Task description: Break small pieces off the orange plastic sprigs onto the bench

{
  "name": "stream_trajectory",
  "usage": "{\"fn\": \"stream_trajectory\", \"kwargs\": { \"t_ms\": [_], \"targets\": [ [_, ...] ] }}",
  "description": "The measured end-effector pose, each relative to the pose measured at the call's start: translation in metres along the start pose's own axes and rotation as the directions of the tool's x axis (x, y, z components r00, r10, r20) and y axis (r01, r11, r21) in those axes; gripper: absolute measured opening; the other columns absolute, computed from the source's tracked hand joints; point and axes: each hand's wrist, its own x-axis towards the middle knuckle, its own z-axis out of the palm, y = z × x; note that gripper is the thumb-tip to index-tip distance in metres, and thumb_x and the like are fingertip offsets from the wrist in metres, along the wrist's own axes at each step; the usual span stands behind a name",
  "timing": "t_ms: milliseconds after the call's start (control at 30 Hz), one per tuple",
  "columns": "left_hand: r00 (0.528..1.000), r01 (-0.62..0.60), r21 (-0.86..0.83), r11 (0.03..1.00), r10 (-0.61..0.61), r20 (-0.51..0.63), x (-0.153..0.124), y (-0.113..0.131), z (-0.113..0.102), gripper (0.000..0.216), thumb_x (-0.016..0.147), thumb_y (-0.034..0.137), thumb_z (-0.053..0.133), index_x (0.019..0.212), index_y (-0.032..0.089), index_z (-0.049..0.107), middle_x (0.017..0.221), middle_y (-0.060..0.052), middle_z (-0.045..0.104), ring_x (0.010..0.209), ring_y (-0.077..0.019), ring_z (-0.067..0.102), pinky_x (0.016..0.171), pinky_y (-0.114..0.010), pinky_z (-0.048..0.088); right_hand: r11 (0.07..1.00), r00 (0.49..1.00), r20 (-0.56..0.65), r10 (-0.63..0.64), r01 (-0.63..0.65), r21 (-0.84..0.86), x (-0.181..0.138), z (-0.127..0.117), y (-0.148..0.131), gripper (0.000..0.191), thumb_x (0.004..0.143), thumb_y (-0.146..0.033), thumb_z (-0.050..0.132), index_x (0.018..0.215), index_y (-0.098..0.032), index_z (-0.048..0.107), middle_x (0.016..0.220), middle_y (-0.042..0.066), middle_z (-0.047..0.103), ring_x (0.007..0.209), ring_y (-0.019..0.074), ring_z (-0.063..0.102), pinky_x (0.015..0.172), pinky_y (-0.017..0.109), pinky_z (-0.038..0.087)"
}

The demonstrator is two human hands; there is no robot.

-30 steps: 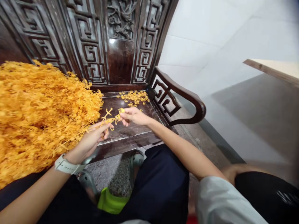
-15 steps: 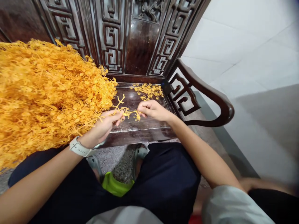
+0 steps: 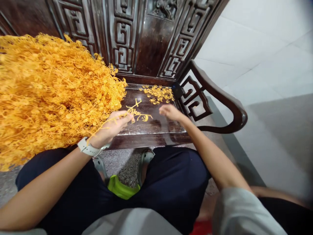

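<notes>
My left hand (image 3: 116, 123) pinches a yellow branched plastic stem (image 3: 133, 108), whose small twigs and one curled floret stick out past the fingertips. Its lower end trails back over my wrist. To the left lies a big heap of the same yellow plastic sprays (image 3: 53, 98). My right hand (image 3: 170, 111) is above the bench seat, apart from the stem, with its fingers curled together; whatever may be in them is hidden and blurred. Just beyond it, a small pile of loose yellow florets (image 3: 160, 94) lies at the seat's back corner.
The dark wooden bench (image 3: 144, 129) has a carved backrest (image 3: 151, 45) and a curved armrest (image 3: 227, 101) at the right. A bright green plastic piece (image 3: 123, 187) is between my feet. Part of another person shows at the lower right edge.
My right hand has left the stem and moved right, toward the small floret pile. My left hand still grips the stem. The view has shifted slightly.
</notes>
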Motion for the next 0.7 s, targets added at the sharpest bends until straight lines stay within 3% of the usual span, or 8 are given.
{"fn": "stream_trajectory", "kwargs": {
  "t_ms": [67, 133, 167, 233, 300, 367, 467, 700],
  "targets": [
    [0.999, -0.007, 0.01, 1.0, 0.008, -0.039, 0.005, -0.005, -0.007, 0.042, 0.092, 0.061, 0.08, 0.083, 0.021, 0.071, 0.058, 0.006, 0.035, 0.053, -0.0106, 0.028, 0.054, -0.029, 0.019, 0.997, 0.897, 0.44, 0.036, -0.064, 0.047, -0.007, 0.009, -0.005, 0.045, 0.088, -0.059, 0.08, 0.08, -0.015, 0.074, 0.071, 0.004, 0.07, 0.063, 0.0152, 0.061, 0.065, 0.029, 0.049],
    [0.999, 0.005, 0.018, 1.0, -0.004, -0.05, 0.008, -0.01, -0.01, 0.042, 0.091, 0.061, 0.08, 0.082, 0.021, 0.071, 0.059, 0.006, 0.035, 0.054, -0.0108, 0.029, 0.054, -0.029, 0.02, 0.983, 0.765, 0.644, -0.019, -0.102, 0.15, -0.012, 0.013, -0.016, 0.045, 0.083, -0.058, 0.087, 0.088, -0.014, 0.079, 0.077, 0.005, 0.076, 0.065, 0.015, 0.065, 0.066, 0.028, 0.053],
    [0.999, 0.012, 0.019, 1.0, -0.011, -0.05, 0.009, -0.011, -0.011, 0.042, 0.091, 0.061, 0.08, 0.082, 0.021, 0.071, 0.059, 0.006, 0.036, 0.054, -0.0109, 0.029, 0.055, -0.028, 0.02, 0.958, 0.796, 0.601, -0.07, -0.113, 0.262, -0.012, 0.013, -0.022, 0.047, 0.082, -0.059, 0.088, 0.092, -0.014, 0.079, 0.08, 0.006, 0.078, 0.066, 0.0147, 0.066, 0.066, 0.028, 0.054],
    [0.999, 0.013, 0.027, 1.0, -0.012, -0.03, 0.006, -0.012, -0.008, 0.04, 0.093, 0.059, 0.078, 0.084, 0.021, 0.072, 0.059, 0.005, 0.038, 0.054, -0.0114, 0.031, 0.055, -0.028, 0.021, 0.835, 0.953, 0.285, -0.1, -0.075, 0.544, -0.012, 0.008, -0.032, 0.05, 0.089, -0.064, 0.082, 0.099, -0.015, 0.078, 0.088, 0.008, 0.081, 0.069, 0.0144, 0.068, 0.065, 0.026, 0.056],
    [0.999, -0.012, 0.044, 0.999, 0.01, 0.03, 0.001, -0.012, -0.003, 0.039, 0.096, 0.058, 0.075, 0.086, 0.021, 0.074, 0.06, 0.004, 0.042, 0.055, -0.0119, 0.034, 0.056, -0.028, 0.023, 0.677, 0.999, -0.007, 0.033, -0.017, 0.735, -0.012, 0.005, -0.039, 0.054, 0.1, -0.069, 0.067, 0.105, -0.016, 0.075, 0.094, 0.011, 0.083, 0.068, 0.0139, 0.067, 0.062, 0.025, 0.055],
    [0.996, -0.039, 0.069, 0.997, 0.034, 0.081, -0.004, -0.013, 0.001, 0.039, 0.098, 0.058, 0.073, 0.087, 0.02, 0.075, 0.061, 0.003, 0.046, 0.057, -0.0121, 0.037, 0.056, -0.027, 0.025, 0.601, 0.986, 0.045, 0.162, -0.135, 0.788, -0.015, 0.01, -0.045, 0.059, 0.108, -0.069, 0.054, 0.108, -0.014, 0.075, 0.096, 0.013, 0.084, 0.065, 0.0136, 0.066, 0.058, 0.024, 0.054],
    [0.997, -0.039, 0.101, 0.994, 0.032, 0.064, -0.007, -0.016, 0.005, 0.04, 0.096, 0.058, 0.076, 0.085, 0.019, 0.074, 0.06, 0.003, 0.049, 0.056, -0.0121, 0.039, 0.055, -0.027, 0.026, 0.635, 0.938, 0.314, 0.146, -0.332, 0.697, -0.021, 0.029, -0.06, 0.059, 0.111, -0.066, 0.052, 0.112, -0.012, 0.075, 0.093, 0.012, 0.083, 0.064, 0.0127, 0.068, 0.057, 0.022, 0.055],
    [0.992, -0.038, 0.115, 0.993, 0.052, -0.116, -0.01, -0.006, 0.007, 0.05, 0.088, 0.058, 0.083, 0.07, 0.02, 0.055, 0.057, 0.004, 0.046, 0.054, -0.0097, 0.038, 0.053, -0.024, 0.029, 0.769, 0.905, 0.401, -0.141, -0.155, 0.62, -0.031, 0.039, -0.091, 0.052, 0.095, -0.064, 0.08, 0.108, -0.014, 0.074, 0.1, 0.008, 0.081, 0.072, 0.0107, 0.071, 0.063, 0.021, 0.058]
  ]
}}
